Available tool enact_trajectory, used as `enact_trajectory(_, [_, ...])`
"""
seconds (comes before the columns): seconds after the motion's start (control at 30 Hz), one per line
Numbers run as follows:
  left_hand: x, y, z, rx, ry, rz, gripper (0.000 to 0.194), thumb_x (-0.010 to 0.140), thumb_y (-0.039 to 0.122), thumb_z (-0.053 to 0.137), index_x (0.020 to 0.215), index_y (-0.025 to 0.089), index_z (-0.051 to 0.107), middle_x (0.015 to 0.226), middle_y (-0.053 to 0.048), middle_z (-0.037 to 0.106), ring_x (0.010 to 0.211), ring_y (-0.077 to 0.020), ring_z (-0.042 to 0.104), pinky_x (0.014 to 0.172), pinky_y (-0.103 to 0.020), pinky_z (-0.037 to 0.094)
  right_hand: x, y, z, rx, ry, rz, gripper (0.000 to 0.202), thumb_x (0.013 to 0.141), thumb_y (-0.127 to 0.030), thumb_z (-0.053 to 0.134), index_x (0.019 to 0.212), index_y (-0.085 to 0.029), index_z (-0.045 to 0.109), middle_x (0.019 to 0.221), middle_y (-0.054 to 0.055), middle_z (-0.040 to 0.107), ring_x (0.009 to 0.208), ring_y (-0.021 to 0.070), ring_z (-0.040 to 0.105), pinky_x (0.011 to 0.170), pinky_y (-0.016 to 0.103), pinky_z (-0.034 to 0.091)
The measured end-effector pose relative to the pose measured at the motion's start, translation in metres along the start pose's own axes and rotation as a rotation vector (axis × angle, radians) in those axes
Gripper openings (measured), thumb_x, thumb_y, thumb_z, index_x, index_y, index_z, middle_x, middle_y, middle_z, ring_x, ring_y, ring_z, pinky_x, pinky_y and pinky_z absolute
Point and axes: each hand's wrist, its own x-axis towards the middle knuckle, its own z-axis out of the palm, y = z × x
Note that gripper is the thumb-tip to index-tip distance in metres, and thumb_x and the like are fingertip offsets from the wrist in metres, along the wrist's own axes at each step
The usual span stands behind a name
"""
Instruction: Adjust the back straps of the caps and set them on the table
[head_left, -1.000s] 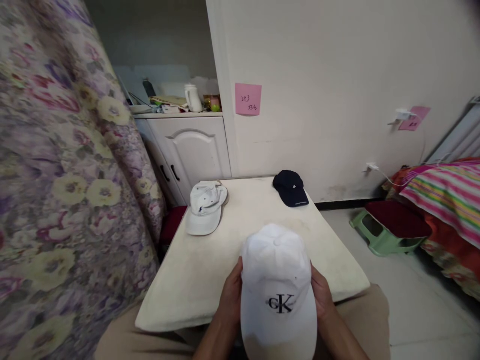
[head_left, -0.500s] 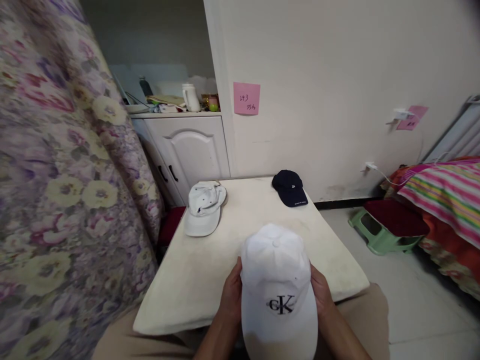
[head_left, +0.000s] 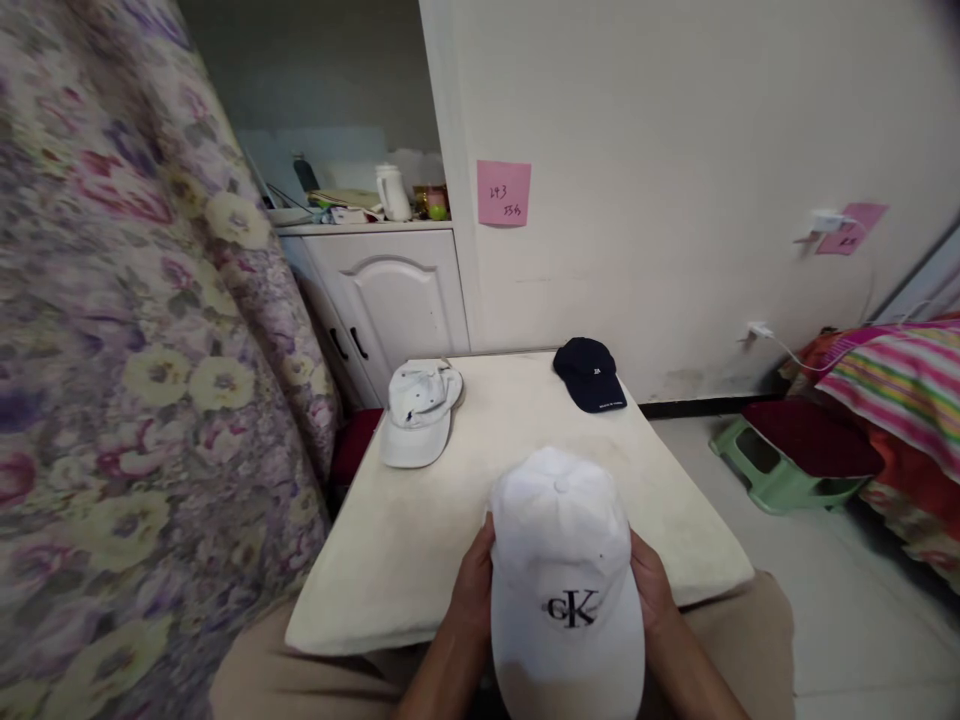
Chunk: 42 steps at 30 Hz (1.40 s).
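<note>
- In the head view, the left hand [head_left: 474, 580] is gripping one side of a white cap [head_left: 561, 525], its fingers mostly hiding behind the cap.
- The right hand [head_left: 652, 582] is gripping the opposite side, its fingers also partly hidden.
- The white cap is sitting between both hands at the near edge of the table [head_left: 420, 560], its brim pointing toward the person and its black "CK" lettering facing up; whether it is touching the table, I cannot tell.
- A pale grey cap [head_left: 422, 410] is lying at the table's far left, well apart from the hands.
- A navy cap [head_left: 587, 372] is resting near the far right corner, its brim pointing toward the person.
- A pink note [head_left: 504, 194] is hanging on the wall beyond.
</note>
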Motion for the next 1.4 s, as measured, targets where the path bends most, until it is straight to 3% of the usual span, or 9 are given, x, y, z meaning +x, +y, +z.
enact_trajectory(0.17, [-0.003, 0.000, 0.005, 0.036, -0.042, -0.047, 0.053, 0.087, 0.056, 0.062, 0.123, 0.017, 0.069, 0.103, -0.013, 0.079, 0.109, -0.0377, 0.069, 0.098, -0.049, 0.051, -0.003, 0.001, 0.005, -0.021, 0.014, -0.013, 0.038, 0.077, -0.050, 0.075, 0.100, -0.019, 0.077, 0.100, 0.009, 0.080, 0.094, 0.0354, 0.073, 0.085, 0.052, 0.058])
enact_trajectory(0.43, [-0.007, 0.000, 0.014, 0.067, -0.024, 0.011, 0.054, 0.089, 0.057, 0.060, 0.125, 0.017, 0.068, 0.103, -0.011, 0.079, 0.109, -0.0373, 0.069, 0.099, -0.047, 0.050, -0.006, 0.001, 0.014, -0.025, -0.005, -0.011, 0.034, 0.077, -0.046, 0.073, 0.100, -0.020, 0.077, 0.102, 0.008, 0.080, 0.097, 0.0355, 0.072, 0.089, 0.052, 0.057])
enact_trajectory(0.57, [-0.007, 0.001, 0.014, 0.044, 0.004, -0.060, 0.058, 0.089, 0.060, 0.058, 0.126, 0.017, 0.068, 0.104, -0.012, 0.079, 0.110, -0.0366, 0.068, 0.100, -0.047, 0.049, -0.007, -0.003, 0.022, 0.008, 0.053, -0.064, 0.034, 0.074, -0.043, 0.076, 0.098, -0.018, 0.076, 0.098, 0.008, 0.080, 0.100, 0.0348, 0.071, 0.091, 0.050, 0.056])
enact_trajectory(0.77, [0.000, 0.000, 0.013, 0.025, 0.005, -0.043, 0.055, 0.091, 0.056, 0.057, 0.130, 0.018, 0.065, 0.107, -0.010, 0.079, 0.107, -0.0341, 0.070, 0.100, -0.046, 0.050, -0.006, -0.011, 0.007, 0.021, 0.020, 0.013, 0.043, 0.074, -0.044, 0.077, 0.106, -0.016, 0.076, 0.097, 0.009, 0.080, 0.101, 0.0349, 0.071, 0.093, 0.051, 0.055])
enact_trajectory(1.0, [0.007, -0.001, 0.010, 0.053, 0.032, -0.140, 0.059, 0.092, 0.059, 0.053, 0.134, 0.019, 0.062, 0.109, -0.011, 0.078, 0.106, -0.0344, 0.070, 0.099, -0.046, 0.050, -0.003, -0.011, 0.003, 0.021, 0.027, 0.064, 0.043, 0.077, -0.049, 0.073, 0.105, -0.016, 0.076, 0.091, 0.008, 0.081, 0.099, 0.0346, 0.072, 0.092, 0.051, 0.055])
enact_trajectory(1.2, [0.004, 0.001, 0.019, 0.108, 0.073, -0.042, 0.058, 0.094, 0.059, 0.049, 0.131, 0.016, 0.064, 0.104, -0.012, 0.079, 0.105, -0.0351, 0.070, 0.098, -0.045, 0.050, 0.004, -0.012, -0.010, 0.037, 0.027, 0.030, 0.037, 0.082, -0.041, 0.073, 0.106, -0.013, 0.074, 0.092, 0.009, 0.081, 0.100, 0.0297, 0.073, 0.096, 0.046, 0.052])
enact_trajectory(1.4, [-0.005, 0.002, 0.020, 0.146, 0.036, 0.027, 0.053, 0.090, 0.055, 0.059, 0.126, 0.017, 0.066, 0.105, -0.011, 0.079, 0.106, -0.0369, 0.069, 0.094, -0.046, 0.052, -0.011, -0.004, -0.017, 0.061, -0.056, 0.013, 0.047, 0.081, -0.049, 0.075, 0.110, -0.012, 0.073, 0.103, 0.012, 0.079, 0.101, 0.0271, 0.072, 0.101, 0.042, 0.048])
